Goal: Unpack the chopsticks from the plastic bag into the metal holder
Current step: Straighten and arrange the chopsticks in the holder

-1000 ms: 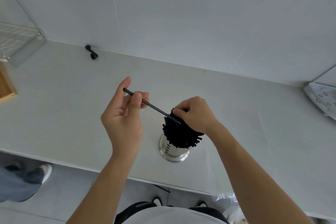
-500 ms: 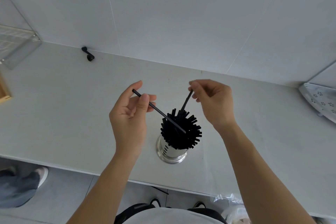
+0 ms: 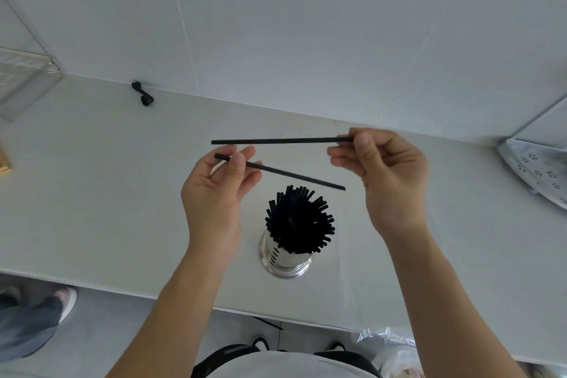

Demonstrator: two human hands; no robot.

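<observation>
Since a moment ago, one chopstick (image 3: 282, 140) is being lifted right out of the packed metal holder (image 3: 287, 261) by the right hand (image 3: 386, 175), so it's now being held level above the counter (image 3: 92, 178). Looks like pairs are being checked or re-sorted rather than unloaded. Right fingers are being kept pinched on its end; the left hand (image 3: 214, 193) is being kept closed on a second chopstick (image 3: 279, 171). The plastic bag (image 3: 389, 347) is being left crumpled at the bottom edge.
</observation>
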